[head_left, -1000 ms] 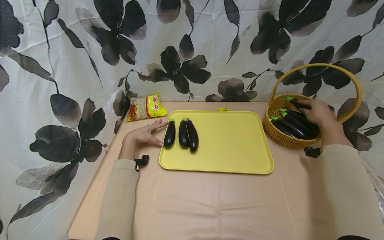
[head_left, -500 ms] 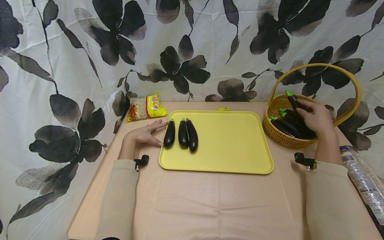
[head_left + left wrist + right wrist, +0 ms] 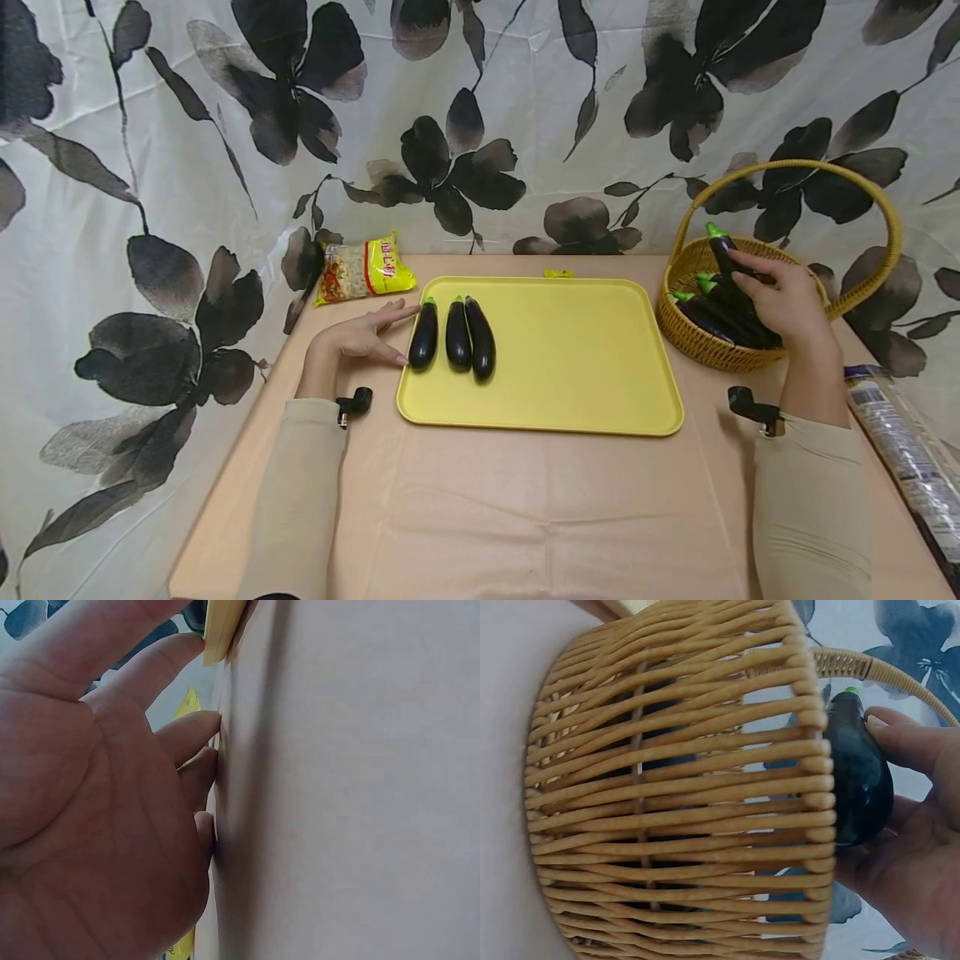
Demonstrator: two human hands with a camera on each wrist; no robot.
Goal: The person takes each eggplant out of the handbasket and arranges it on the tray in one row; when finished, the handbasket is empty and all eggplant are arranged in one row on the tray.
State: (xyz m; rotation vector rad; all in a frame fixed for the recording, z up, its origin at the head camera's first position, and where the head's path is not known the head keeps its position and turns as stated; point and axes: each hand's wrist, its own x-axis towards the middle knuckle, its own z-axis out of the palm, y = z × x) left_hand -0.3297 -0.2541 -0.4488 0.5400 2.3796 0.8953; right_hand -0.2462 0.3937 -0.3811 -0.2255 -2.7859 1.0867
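Observation:
In the head view my right hand (image 3: 791, 304) grips a dark purple eggplant (image 3: 722, 248), green cap up, over the wicker basket (image 3: 720, 358). The right wrist view shows this eggplant (image 3: 859, 776) between thumb and fingers, just above the rim. Several more eggplants (image 3: 720, 319) lie inside the basket. My left hand (image 3: 363, 335) rests at the left edge of the yellow tray (image 3: 577, 358), fingers spread, its tips beside the leftmost eggplant (image 3: 423, 336). Two further eggplants (image 3: 459, 337) lie side by side on the tray. In the left wrist view the left palm (image 3: 97, 795) shows nothing held.
A yellow snack bag (image 3: 365, 268) lies behind the tray at the left. A small yellow item (image 3: 558, 273) peeks out behind the tray's far edge. The basket handle (image 3: 795, 163) arches over the right hand. A clear plastic package (image 3: 900, 450) lies along the right table edge.
My right hand has lifted the eggplant a little out of the basket and shifted slightly left, tilting its cap upward. The left hand has stayed still.

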